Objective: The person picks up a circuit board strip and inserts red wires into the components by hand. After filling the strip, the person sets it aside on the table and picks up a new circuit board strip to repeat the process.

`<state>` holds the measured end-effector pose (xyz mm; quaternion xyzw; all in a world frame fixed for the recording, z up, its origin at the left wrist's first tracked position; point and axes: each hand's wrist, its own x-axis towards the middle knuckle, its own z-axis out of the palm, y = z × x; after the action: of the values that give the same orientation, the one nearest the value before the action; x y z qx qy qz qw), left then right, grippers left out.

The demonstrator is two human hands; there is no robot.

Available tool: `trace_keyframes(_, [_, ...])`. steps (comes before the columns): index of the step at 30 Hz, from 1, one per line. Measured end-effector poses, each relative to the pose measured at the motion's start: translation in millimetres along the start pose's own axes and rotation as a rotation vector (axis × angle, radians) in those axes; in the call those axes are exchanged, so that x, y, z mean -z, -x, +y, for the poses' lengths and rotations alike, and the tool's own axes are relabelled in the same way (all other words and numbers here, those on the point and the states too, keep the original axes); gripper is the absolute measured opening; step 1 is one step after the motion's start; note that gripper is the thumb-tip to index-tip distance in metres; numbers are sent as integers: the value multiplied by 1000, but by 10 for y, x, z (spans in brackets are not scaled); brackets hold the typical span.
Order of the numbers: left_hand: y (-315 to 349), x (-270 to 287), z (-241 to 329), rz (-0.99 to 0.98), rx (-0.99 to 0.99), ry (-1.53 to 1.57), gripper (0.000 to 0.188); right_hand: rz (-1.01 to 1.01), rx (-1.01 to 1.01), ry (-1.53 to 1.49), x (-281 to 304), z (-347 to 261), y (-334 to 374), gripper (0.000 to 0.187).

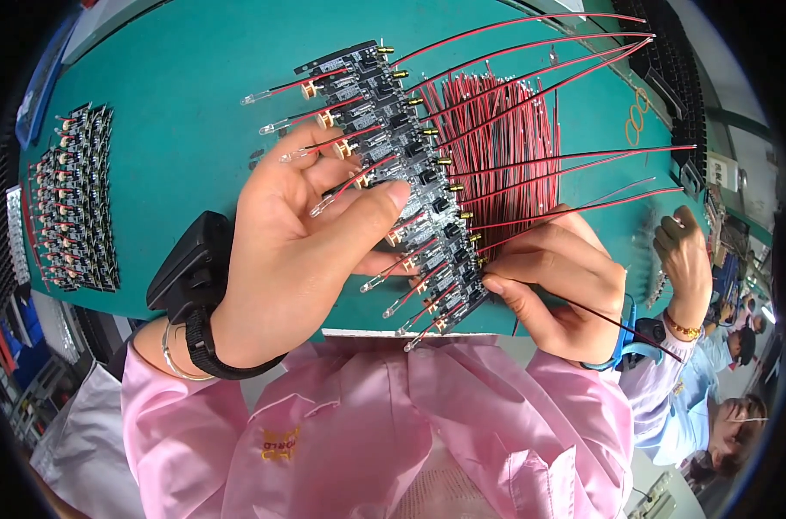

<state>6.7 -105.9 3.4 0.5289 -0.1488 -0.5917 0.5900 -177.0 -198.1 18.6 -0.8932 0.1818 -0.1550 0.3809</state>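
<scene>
Could pull a red-and-black lead (635,150) off the circuit-board panel (427,177) through snagging on the wire bundle (505,147) just beyond the right hand (570,285), or bend clear LEDs (269,128) by squeezing too hard. Held slantwise between both hands, clasped by the left hand (298,233) (thumb across the face); at the lower end, pinching a dark wire (592,311) with the right. Looks black, long, narrow, edged with brass-coloured cylinders (445,162) toward the right hand, tan coils (310,89) toward the left.
</scene>
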Motion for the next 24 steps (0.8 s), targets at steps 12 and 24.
trace_keyframes(12, [6,15,12,4,-7,15,33,140,-385,-542,182,165,120,7])
trace_keyframes(24, [-2,4,26,32,-20,-26,31,82,-575,136,92,333,85,5])
